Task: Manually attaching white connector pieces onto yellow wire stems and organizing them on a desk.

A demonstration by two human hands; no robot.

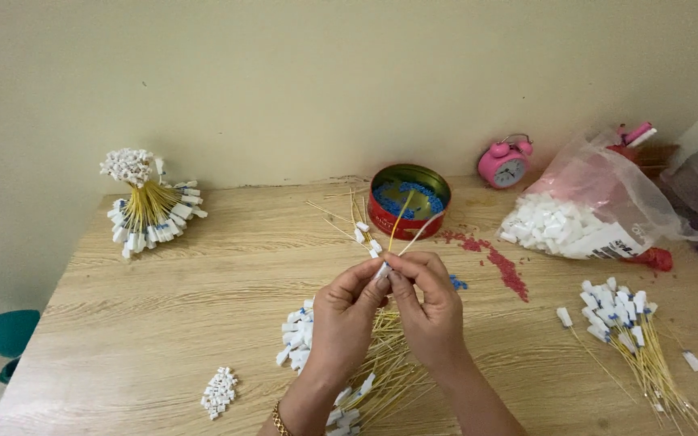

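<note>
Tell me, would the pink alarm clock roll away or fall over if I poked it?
The pink alarm clock has a round body, so it might roll if knocked onto its side. It seems to stand upright near the wall, probably on small feet, so a gentle poke would likely only wobble it. It looks small, so probably light and easy to tip.

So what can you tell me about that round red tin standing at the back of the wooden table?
The round red metal tin stands upright and open near the wall, at the back of the light wooden table. Its inside wall looks gold-green and shiny. Small blue beads cover the bottom, and one thin yellow stick leans out over its front rim. Red granules lie scattered on the table to its right. Neither hand touches it.
</note>
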